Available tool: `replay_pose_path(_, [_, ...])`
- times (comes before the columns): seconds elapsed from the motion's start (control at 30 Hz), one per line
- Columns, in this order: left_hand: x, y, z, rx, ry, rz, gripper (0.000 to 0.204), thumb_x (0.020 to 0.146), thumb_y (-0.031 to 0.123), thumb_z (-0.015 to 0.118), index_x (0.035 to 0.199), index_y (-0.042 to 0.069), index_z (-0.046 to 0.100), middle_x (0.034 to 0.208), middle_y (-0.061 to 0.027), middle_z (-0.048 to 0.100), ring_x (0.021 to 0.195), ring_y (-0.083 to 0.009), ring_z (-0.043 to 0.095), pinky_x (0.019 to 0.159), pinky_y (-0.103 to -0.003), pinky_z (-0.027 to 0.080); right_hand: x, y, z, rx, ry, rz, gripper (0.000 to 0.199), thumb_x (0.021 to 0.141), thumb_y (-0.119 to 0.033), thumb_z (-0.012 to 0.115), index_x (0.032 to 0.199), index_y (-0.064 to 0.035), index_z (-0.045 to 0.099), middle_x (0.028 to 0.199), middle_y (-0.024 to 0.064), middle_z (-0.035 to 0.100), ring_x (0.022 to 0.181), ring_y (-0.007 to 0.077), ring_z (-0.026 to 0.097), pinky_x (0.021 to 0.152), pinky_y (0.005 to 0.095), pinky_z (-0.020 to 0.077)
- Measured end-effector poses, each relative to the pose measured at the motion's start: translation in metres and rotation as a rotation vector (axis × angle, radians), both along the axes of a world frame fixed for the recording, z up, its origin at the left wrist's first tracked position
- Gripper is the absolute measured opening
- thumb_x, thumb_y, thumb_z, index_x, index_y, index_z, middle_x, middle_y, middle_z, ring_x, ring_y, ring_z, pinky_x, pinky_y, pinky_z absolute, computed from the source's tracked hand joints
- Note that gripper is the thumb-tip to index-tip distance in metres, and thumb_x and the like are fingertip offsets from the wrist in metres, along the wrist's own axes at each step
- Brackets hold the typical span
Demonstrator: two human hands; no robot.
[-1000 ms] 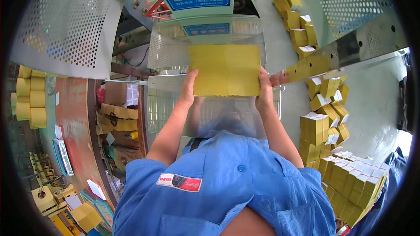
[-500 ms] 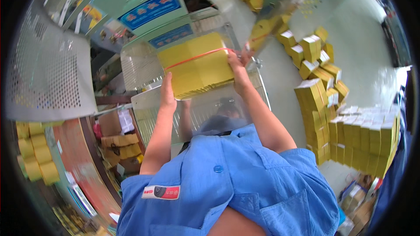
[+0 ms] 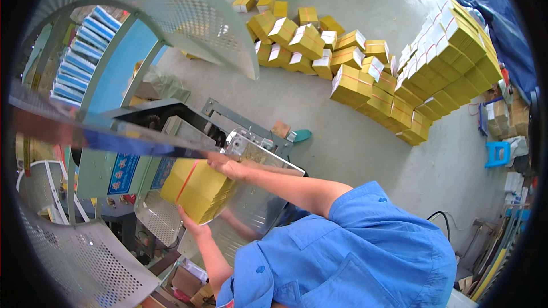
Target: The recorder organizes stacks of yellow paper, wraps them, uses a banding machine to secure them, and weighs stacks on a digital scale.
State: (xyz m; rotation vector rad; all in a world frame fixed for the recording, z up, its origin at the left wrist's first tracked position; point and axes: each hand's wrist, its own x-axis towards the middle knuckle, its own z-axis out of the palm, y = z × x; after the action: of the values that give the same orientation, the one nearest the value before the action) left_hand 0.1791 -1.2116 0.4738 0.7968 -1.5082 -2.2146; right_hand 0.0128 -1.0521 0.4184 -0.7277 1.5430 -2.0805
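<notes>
A thick bundle of yellow paper (image 3: 206, 191) with a red band around it is held between my two hands. My left hand (image 3: 193, 223) grips its near edge, with the fingers partly hidden under or behind it. At the opposite edge, my right hand (image 3: 227, 167) presses against the bundle, and its far fingers are hard to make out. Beneath lies a shiny metal machine table (image 3: 251, 208), which mirrors the bundle and my arm. Beside the bundle stands the pale green machine body (image 3: 91, 179) with blue sign plates.
A blurred long edge (image 3: 137, 144) crosses the machine just beyond the bundle. Perforated pale guards (image 3: 194, 14) curve above and near left (image 3: 94, 256). Many banded yellow bundles (image 3: 305, 40) lie on the grey floor, with a tall stack (image 3: 456, 51) at right. A blue stool (image 3: 498, 154) stands farther right.
The view has swung to the right, so the machine and bundle now sit farther left and appear turned. Both hands have kept hold of the yellow bundle.
</notes>
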Motion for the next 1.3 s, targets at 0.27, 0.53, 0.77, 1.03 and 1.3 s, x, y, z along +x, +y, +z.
replay_pose_path(0.27, [-0.003,-0.01,0.007,0.017,-0.085,0.037,0.058,0.1,0.044,0.043,0.143,0.005,0.041,0.141,-0.0101,0.047,0.129,-0.025,0.046,0.108,-0.041,0.035,0.007,0.001,0.005,0.086,0.011,-0.023,0.037,0.096,-0.037,0.044,0.101,-0.0014,0.054,0.096,0.016,0.059,0.094,0.0288,0.056,0.086,0.0401,0.0449])
replay_pose_path(0.53, [0.039,-0.013,-0.023,0.081,-0.012,0.108,0.055,0.1,0.044,0.045,0.138,0.004,0.046,0.136,-0.008,0.053,0.124,-0.0232,0.051,0.103,-0.039,0.041,0.007,0.0,0.008,0.381,-0.086,0.112,0.059,0.097,-0.042,0.043,0.131,0.0059,0.048,0.129,0.0253,0.056,0.121,0.0348,0.053,0.102,0.0403,0.0408])
replay_pose_path(0.77, [0.111,0.035,-0.001,-0.261,-0.24,0.08,0.049,0.103,0.038,0.043,0.13,-0.002,0.052,0.128,-0.0129,0.058,0.116,-0.0224,0.055,0.099,-0.037,0.043,0.07,0.045,0.014,0.128,-0.409,0.136,0.063,0.096,-0.047,0.054,0.143,-0.0053,0.045,0.143,0.0082,0.048,0.133,0.0205,0.042,0.112,0.0343,0.029])
replay_pose_path(1.03, [0.164,0.005,0.018,-0.514,-0.428,0.019,0.036,0.102,0.031,0.049,0.114,0.0,0.061,0.11,-0.0096,0.065,0.101,-0.0228,0.062,0.084,-0.036,0.049,0.14,0.083,0.046,0.333,-0.152,-0.224,0.04,0.1,-0.029,0.048,0.126,0.0002,0.059,0.118,0.0059,0.062,0.107,0.0126,0.056,0.091,0.0272,0.0445])
replay_pose_path(1.3, [0.15,-0.015,-0.013,0.301,-0.031,0.07,0.053,0.1,0.049,0.046,0.132,0.007,0.051,0.132,-0.0098,0.056,0.116,-0.0254,0.057,0.096,-0.041,0.047,0.114,0.062,0.061,0.229,-0.385,-0.205,0.029,0.096,-0.022,0.057,0.117,-0.0038,0.063,0.113,0.004,0.063,0.105,0.0123,0.055,0.087,0.0258,0.0428])
